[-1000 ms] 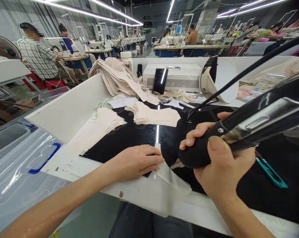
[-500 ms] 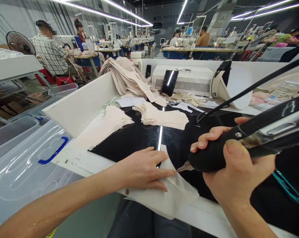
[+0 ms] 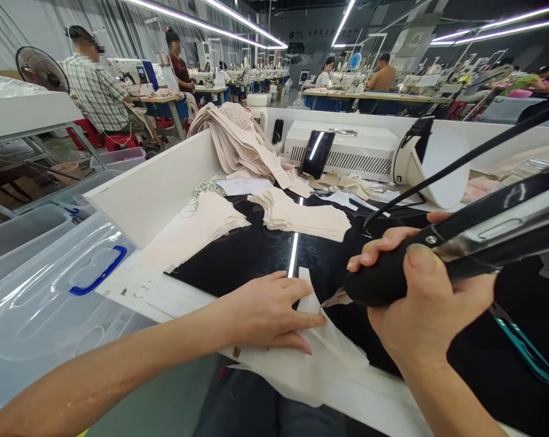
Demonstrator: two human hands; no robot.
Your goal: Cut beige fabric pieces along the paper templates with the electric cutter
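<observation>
My left hand (image 3: 274, 315) lies flat with fingers spread on a thin, pale fabric piece (image 3: 340, 349) at the near table edge. The fabric is partly rumpled and hangs over the edge. My right hand (image 3: 431, 303) is wrapped round a black-handled tool (image 3: 378, 279) with a silver metal part and a slim, pointed metal tip. That tip is beside the fabric's right edge, close to my left index finger; whether it touches is unclear. Right of my right hand lie teal thread snips (image 3: 526, 349) on the black work surface (image 3: 238, 267).
Cream fabric stacks (image 3: 301, 215) lie ahead, with a heaped bundle (image 3: 244, 142) behind. A phone (image 3: 317, 152) leans on a white vented box (image 3: 360, 152). A black cable (image 3: 465, 161) arches across the right. Clear plastic bins (image 3: 51, 291) stand left. Several people sit or stand at sewing machines beyond.
My right hand and the tool have shifted slightly left. My left hand stays on the fabric. In the background, a person in dark red appears more upright. The view has tilted a little.
</observation>
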